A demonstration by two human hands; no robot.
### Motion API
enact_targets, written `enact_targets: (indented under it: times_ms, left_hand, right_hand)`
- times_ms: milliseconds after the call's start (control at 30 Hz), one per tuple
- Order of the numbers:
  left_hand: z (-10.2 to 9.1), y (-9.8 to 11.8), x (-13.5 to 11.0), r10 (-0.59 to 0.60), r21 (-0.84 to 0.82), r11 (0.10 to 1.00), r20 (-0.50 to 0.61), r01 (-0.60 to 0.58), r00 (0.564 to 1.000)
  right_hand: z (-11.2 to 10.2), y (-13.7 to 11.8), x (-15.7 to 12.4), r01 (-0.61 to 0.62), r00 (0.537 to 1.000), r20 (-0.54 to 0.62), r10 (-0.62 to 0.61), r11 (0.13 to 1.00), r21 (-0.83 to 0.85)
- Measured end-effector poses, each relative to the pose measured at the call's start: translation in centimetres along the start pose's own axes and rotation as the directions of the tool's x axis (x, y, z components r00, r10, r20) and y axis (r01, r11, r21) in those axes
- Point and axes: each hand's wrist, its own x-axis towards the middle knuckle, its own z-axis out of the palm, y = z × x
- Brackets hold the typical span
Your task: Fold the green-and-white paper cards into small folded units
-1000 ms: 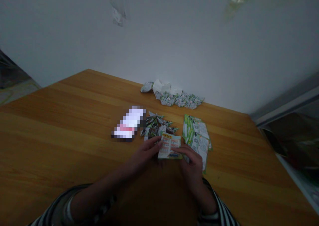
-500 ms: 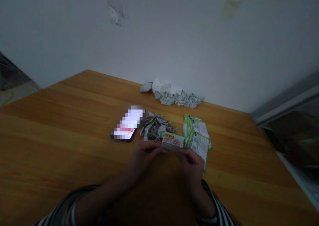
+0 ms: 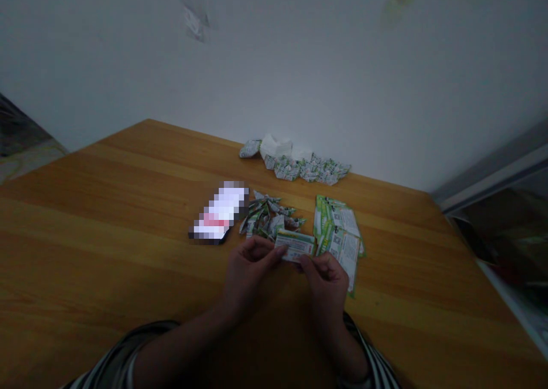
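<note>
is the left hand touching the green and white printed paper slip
Touching: the head view shows the left hand with its fingertips pressed against the left end of the green and white printed paper slip, with no gap.

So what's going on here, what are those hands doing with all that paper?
A person is pinching a small green-and-white printed paper strip between their left hand and right hand, just above a wooden table. Flat green-and-white printed leaflets lie in a stack beside the right hand. A heap of small folded paper pieces sits near the left hand, and a row of folded paper pieces lies by the wall. A pixelated phone rests beside the heap.
</note>
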Motion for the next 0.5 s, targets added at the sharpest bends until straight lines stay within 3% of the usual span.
enact_targets:
  times_ms: [200, 400, 500]
  left_hand:
    - [-0.02, -0.17, 0.15, -0.005, 0.035, 0.999, -0.005, 0.006, 1.0]
    - [-0.09, -0.21, 0.11, 0.048, 0.051, 0.997, 0.149, -0.056, 0.988]
    - [-0.16, -0.19, 0.06, 0.07, 0.114, 0.989, 0.175, -0.091, 0.982]
  right_hand:
    - [0.01, 0.31, -0.17, -0.053, 0.999, 0.001, 0.053, 0.998, 0.019]
    - [-0.06, 0.47, 0.13, -0.066, 0.998, -0.012, 0.067, 0.997, 0.049]
    - [-0.05, 0.45, 0.2, -0.056, 0.998, 0.003, 0.056, 0.998, 0.036]
